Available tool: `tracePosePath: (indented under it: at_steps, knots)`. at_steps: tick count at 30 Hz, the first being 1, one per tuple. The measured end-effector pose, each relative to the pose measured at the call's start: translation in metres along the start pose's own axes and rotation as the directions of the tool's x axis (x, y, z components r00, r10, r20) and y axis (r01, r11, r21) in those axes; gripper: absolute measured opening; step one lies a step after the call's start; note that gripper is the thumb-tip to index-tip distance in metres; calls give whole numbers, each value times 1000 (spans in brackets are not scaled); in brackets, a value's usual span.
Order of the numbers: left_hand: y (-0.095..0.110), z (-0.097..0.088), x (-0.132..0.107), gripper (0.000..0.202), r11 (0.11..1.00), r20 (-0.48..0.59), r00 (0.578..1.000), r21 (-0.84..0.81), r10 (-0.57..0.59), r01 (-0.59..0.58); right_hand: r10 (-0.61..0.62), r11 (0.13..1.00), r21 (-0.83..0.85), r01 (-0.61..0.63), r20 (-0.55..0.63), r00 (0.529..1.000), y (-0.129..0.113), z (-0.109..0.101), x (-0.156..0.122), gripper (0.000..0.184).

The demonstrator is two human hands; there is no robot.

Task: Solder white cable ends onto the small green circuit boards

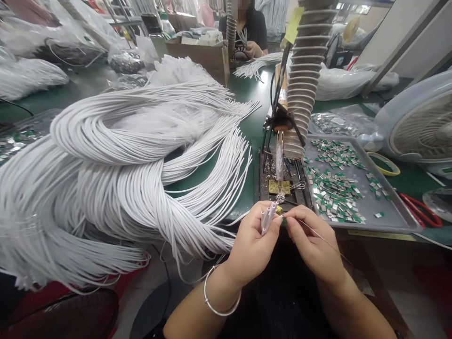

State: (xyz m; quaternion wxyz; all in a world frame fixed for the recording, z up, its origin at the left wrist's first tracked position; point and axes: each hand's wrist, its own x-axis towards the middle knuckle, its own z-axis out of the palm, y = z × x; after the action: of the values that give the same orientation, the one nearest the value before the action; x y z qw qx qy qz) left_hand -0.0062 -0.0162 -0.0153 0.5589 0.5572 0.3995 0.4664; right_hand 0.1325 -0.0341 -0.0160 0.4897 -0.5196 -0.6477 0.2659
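My left hand pinches the stripped ends of a white cable, which stick up and to the left of my fingers. My right hand holds a thin metal wire that runs from my fingertips down to the right. The two hands nearly meet in front of a soldering iron, which stands upright in a holder above a yellow sponge. A large bundle of white cables lies to my left, its loose ends reaching near my left hand.
A grey tray of small green-and-silver metal pieces sits to the right, beside red-handled scissors and a fan. A ribbed duct rises behind the iron. A co-worker handles cables across the table, near a cardboard box.
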Motion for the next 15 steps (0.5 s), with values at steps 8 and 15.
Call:
tracePosePath:
  at_steps: [8, 15]
  knots:
    - [0, 0, 0, 8, 996, 40, 998, 72, 44, -47, 73, 991, 106, -76, 25, 997, -1, -1, 3, 10]
    - [2, 1, -1, 8, 987, 72, 995, 138, 74, -83, 202, 959, 190, -210, 60, 977, 0, -2, 2, 15]
